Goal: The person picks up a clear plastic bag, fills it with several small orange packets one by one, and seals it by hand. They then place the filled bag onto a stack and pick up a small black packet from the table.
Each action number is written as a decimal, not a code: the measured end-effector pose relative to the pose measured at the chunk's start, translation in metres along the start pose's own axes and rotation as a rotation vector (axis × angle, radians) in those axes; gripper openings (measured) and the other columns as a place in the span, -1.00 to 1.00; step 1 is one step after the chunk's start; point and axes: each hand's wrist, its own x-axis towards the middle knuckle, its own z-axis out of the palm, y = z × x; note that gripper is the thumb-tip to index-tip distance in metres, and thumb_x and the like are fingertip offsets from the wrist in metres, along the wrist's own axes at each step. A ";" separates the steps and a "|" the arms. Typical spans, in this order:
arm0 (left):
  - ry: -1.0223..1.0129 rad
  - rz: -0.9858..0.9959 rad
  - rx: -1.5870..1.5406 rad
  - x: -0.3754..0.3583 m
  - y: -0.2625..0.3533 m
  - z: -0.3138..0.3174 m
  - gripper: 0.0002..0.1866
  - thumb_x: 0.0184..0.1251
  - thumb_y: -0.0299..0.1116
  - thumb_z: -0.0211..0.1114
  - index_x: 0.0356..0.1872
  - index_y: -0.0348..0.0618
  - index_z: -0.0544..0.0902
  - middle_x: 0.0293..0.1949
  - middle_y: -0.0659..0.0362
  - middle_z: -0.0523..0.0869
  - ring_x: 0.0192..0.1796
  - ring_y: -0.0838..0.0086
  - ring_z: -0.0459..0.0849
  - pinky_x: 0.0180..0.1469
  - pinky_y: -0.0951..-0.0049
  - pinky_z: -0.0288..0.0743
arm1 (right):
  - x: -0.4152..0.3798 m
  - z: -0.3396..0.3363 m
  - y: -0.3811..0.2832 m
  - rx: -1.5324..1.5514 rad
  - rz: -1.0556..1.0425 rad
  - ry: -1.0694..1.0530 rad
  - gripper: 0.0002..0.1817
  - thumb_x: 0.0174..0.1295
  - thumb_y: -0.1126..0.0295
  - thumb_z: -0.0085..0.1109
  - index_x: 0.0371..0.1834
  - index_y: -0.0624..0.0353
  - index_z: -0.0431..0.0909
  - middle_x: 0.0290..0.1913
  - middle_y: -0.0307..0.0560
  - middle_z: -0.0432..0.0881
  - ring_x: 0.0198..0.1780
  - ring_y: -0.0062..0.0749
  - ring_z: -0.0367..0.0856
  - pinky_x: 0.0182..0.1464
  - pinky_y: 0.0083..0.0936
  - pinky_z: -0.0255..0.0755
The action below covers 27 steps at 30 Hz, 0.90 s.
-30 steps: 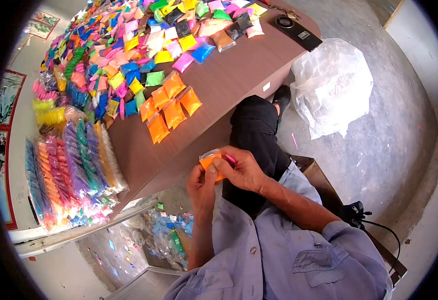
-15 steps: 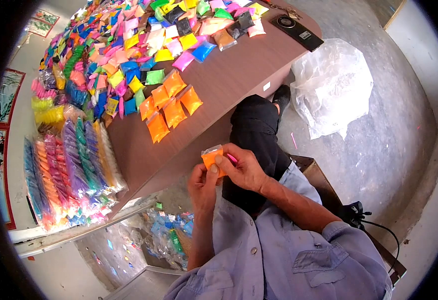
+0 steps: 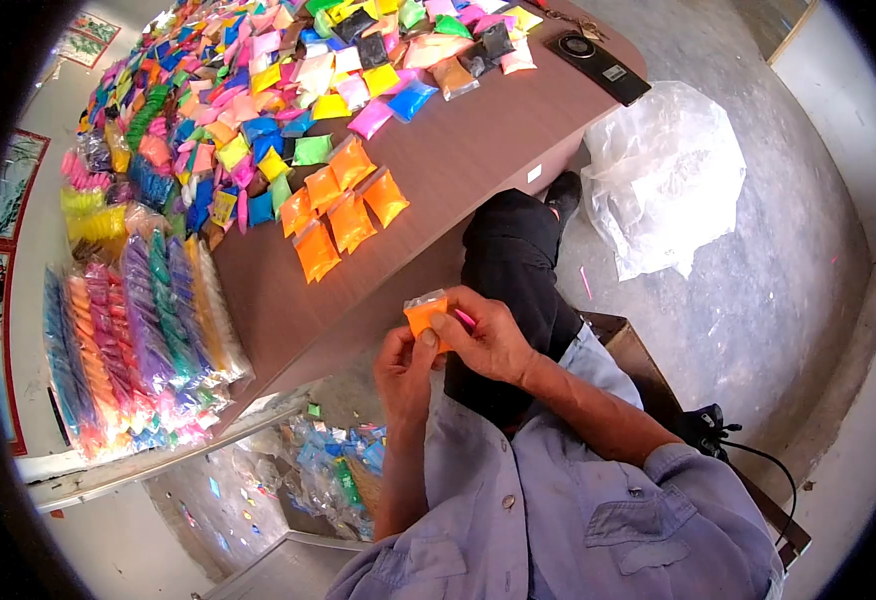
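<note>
Between both hands, above my lap, is a small orange packet (image 3: 424,314) with a clear top edge. My left hand (image 3: 404,368) pinches its lower left side with thumb and fingers. My right hand (image 3: 484,335) grips its right side, the thumb on its face, and a pink stick (image 3: 466,320) shows between the fingers of that hand. Several orange packets (image 3: 351,222) lie grouped on the brown table (image 3: 438,180), beyond my hands. Behind them spreads a large heap of colorful packets (image 3: 258,90).
Long bundles of packets in clear plastic (image 3: 143,340) stand at the table's left end. A black device (image 3: 598,66) lies near the far right edge. On the floor are a translucent plastic bag (image 3: 664,180) and, lower left, a pile of plastic wrappers (image 3: 343,465).
The view has shifted very slightly. Both hands keep their hold on the orange packet, with no clear movement.
</note>
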 end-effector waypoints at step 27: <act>0.050 -0.030 -0.179 0.006 -0.017 -0.012 -0.74 0.63 -0.26 0.45 0.08 -0.26 0.76 -0.11 0.27 0.80 -0.12 0.64 0.70 0.02 0.56 0.59 | 0.002 0.008 0.006 0.037 -0.048 -0.050 -0.74 0.59 0.39 0.27 0.23 0.26 0.66 -0.04 -0.02 0.80 -0.04 -0.44 0.81 0.05 -0.46 0.71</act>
